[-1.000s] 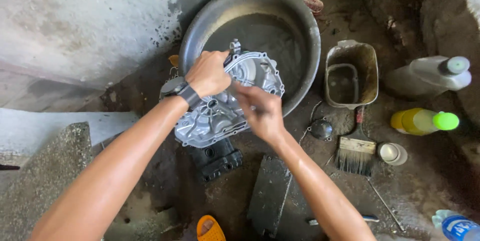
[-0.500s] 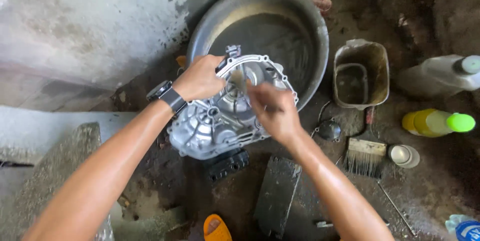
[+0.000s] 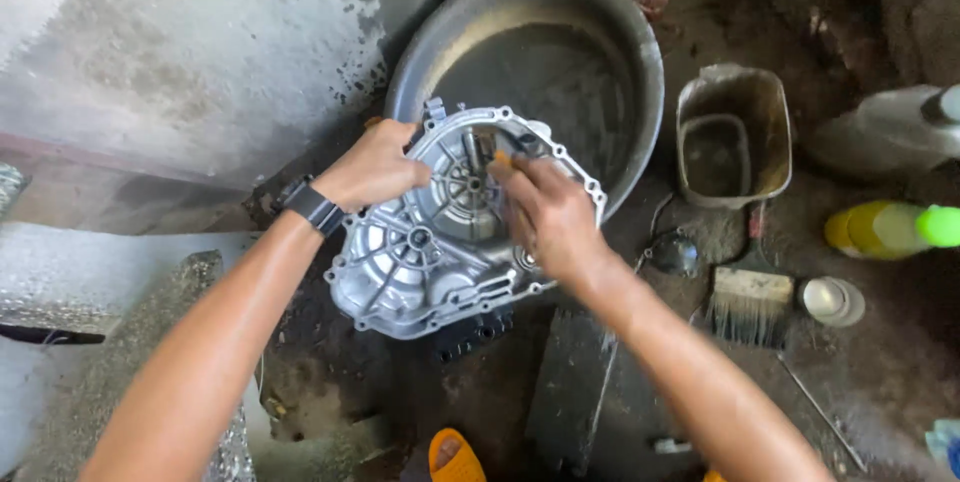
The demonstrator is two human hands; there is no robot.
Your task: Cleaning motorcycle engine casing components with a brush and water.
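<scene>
I see my left hand (image 3: 375,170) gripping the metal casing (image 3: 440,242) over a grimy concrete floor (image 3: 180,52); my right hand (image 3: 550,217) is closed on something too blurred to tell.

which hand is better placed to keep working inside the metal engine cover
Right, probably. The right hand has its fingertips inside the round recess of the engine cover, while the left hand grips the cover's upper-left rim, steadying it over the basin.

Silver-grey engine cover (image 3: 430,252); black wristband (image 3: 312,208); grey basin (image 3: 640,52); yellow bottle (image 3: 880,229), green cap (image 3: 940,226); orange sandal (image 3: 455,457).
</scene>
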